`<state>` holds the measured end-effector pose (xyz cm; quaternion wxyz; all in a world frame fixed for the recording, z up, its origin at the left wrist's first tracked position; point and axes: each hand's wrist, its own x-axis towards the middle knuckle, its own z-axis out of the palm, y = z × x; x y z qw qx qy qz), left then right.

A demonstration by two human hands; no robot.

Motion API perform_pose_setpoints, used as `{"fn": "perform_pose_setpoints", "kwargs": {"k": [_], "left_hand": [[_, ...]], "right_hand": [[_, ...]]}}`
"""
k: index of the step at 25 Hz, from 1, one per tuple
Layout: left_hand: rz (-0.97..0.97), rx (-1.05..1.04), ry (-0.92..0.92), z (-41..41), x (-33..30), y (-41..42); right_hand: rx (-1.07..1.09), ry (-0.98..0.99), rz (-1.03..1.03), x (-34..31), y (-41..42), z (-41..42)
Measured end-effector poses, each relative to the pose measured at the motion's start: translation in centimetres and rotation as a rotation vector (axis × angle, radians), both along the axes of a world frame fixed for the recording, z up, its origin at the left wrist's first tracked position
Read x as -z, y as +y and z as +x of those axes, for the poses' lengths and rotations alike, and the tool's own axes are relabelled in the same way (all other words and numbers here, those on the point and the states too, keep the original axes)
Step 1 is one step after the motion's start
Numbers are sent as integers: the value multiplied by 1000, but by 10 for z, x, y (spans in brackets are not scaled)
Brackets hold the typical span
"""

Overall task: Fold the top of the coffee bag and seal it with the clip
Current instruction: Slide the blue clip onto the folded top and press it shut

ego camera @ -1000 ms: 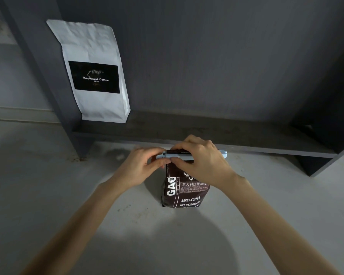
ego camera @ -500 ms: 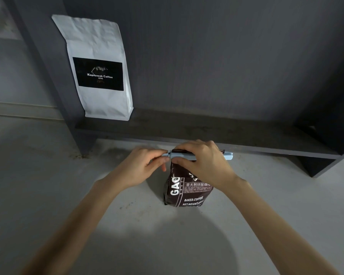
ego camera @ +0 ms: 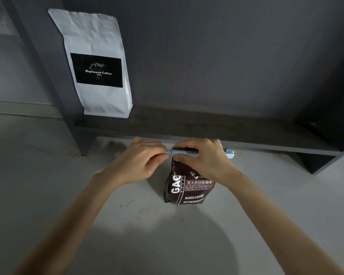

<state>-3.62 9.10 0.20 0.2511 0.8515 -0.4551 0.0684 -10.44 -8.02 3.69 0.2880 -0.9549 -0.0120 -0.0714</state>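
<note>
A dark brown coffee bag (ego camera: pixel 189 187) with white lettering stands upright on the grey floor. Across its folded top lies a long light-blue clip (ego camera: pixel 229 154), whose right end sticks out past my right hand. My right hand (ego camera: pixel 205 157) is clasped over the middle of the clip and the bag's top. My left hand (ego camera: pixel 141 161) pinches the clip's left end between thumb and fingers. The fold itself is hidden under my hands.
A tall white coffee bag (ego camera: pixel 96 64) with a black label leans upright at the left end of a low dark shelf (ego camera: pixel 207 128) just behind the brown bag. The shelf's dark uprights rise at left and right.
My hands stay on the clip and the bag's top. The left fingers have closed tighter on the clip's left end. The bag has not moved.
</note>
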Motion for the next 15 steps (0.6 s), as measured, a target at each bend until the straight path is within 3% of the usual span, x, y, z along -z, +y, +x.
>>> {"fn": "perform_pose_setpoints", "kwargs": {"k": [8, 15], "left_hand": [[-165, 26, 197, 4, 10, -3], [-156, 62, 435, 13, 6, -4]], "right_hand": [[25, 55, 27, 0, 3, 3], [-2, 108, 52, -6, 0, 4]]}}
